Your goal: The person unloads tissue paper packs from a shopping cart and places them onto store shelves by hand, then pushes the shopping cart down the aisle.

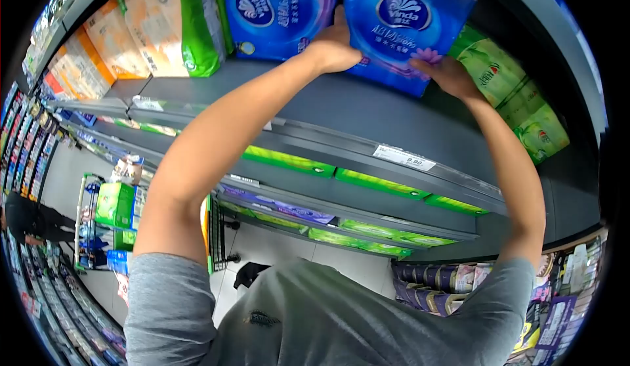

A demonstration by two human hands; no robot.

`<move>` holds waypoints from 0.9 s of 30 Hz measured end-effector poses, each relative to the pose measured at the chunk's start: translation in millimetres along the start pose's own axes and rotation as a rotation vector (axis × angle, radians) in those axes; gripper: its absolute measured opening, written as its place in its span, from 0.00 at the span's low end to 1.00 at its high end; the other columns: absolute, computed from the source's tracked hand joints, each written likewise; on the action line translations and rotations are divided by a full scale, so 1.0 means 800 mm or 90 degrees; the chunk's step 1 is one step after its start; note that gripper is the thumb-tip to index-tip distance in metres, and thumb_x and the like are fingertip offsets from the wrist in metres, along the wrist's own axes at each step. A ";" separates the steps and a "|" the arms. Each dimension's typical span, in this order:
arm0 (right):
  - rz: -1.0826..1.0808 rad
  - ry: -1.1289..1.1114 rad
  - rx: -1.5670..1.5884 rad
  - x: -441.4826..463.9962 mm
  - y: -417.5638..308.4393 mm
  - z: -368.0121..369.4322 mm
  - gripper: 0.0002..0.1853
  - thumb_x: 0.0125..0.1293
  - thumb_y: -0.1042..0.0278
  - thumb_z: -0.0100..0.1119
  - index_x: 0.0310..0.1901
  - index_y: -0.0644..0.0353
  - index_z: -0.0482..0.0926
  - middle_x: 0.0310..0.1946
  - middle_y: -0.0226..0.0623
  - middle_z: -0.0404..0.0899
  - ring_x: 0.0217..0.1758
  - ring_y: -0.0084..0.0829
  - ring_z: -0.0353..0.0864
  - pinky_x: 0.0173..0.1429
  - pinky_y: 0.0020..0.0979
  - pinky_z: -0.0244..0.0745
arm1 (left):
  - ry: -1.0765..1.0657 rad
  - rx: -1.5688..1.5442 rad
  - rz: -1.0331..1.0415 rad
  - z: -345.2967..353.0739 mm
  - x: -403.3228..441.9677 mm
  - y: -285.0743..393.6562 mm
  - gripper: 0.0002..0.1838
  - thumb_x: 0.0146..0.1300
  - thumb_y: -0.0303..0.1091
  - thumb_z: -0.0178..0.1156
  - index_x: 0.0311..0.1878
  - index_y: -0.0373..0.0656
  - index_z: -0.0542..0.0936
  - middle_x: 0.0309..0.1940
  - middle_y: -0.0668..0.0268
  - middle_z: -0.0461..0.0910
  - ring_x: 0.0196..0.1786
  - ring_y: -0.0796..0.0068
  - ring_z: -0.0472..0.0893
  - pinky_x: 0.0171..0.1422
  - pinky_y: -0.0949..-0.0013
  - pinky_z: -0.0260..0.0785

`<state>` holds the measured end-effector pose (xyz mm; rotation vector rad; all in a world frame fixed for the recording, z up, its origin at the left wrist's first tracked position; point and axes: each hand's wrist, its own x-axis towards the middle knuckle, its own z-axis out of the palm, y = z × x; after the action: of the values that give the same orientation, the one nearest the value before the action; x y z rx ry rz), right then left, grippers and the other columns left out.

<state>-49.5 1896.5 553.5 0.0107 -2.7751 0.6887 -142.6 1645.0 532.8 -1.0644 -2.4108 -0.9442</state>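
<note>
Both hands hold a blue Vinda tissue pack, which stands tilted on the upper shelf. My left hand is closed on its left edge, in the gap beside another blue Vinda pack. At the lower right edge, my right hand grips with the thumb on the front face; the other fingers are mostly hidden behind. Green tissue packs lie just right of that hand.
Orange and white packs and a green-edged pack fill the shelf's left end. A price tag sits on the shelf rim. Lower shelves hold green boxes. A loaded cart and a person in dark clothes are at left.
</note>
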 end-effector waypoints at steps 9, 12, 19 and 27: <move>-0.451 0.073 0.281 -0.271 -0.163 0.071 0.19 0.58 0.57 0.59 0.39 0.69 0.79 0.32 0.52 0.81 0.26 0.33 0.80 0.37 0.32 0.76 | 0.283 -0.216 0.025 -0.154 -0.324 -0.034 0.07 0.62 0.23 0.56 0.42 0.33 0.80 0.36 0.60 0.81 0.42 0.75 0.79 0.47 0.73 0.71; -0.197 -0.215 0.901 -0.284 -0.141 0.252 0.21 0.66 0.53 0.52 0.41 0.69 0.76 0.23 0.42 0.78 0.17 0.28 0.75 0.22 0.26 0.69 | 0.337 -0.303 -0.397 -0.074 -0.484 -0.161 0.09 0.63 0.31 0.56 0.40 0.35 0.79 0.28 0.67 0.80 0.32 0.83 0.77 0.37 0.76 0.68; -0.314 -0.655 -0.017 -0.504 0.124 0.723 0.21 0.59 0.44 0.53 0.29 0.56 0.80 0.23 0.45 0.78 0.31 0.46 0.79 0.35 0.45 0.72 | -0.789 0.028 -1.105 0.005 -1.101 -0.134 0.21 0.51 0.42 0.65 0.48 0.44 0.82 0.52 0.60 0.78 0.53 0.59 0.77 0.58 0.55 0.67; -0.053 -0.697 -0.232 -0.473 0.091 0.688 0.16 0.59 0.55 0.54 0.33 0.61 0.81 0.35 0.50 0.80 0.40 0.44 0.81 0.44 0.45 0.74 | 0.342 -0.031 -1.544 -0.043 -1.175 -0.040 0.13 0.52 0.31 0.54 0.39 0.36 0.82 0.36 0.50 0.82 0.45 0.57 0.81 0.48 0.58 0.73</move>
<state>160.7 1685.0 -48.9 0.5880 -3.8523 0.1114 456.6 1114.3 37.7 2.4208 -1.9240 -1.1874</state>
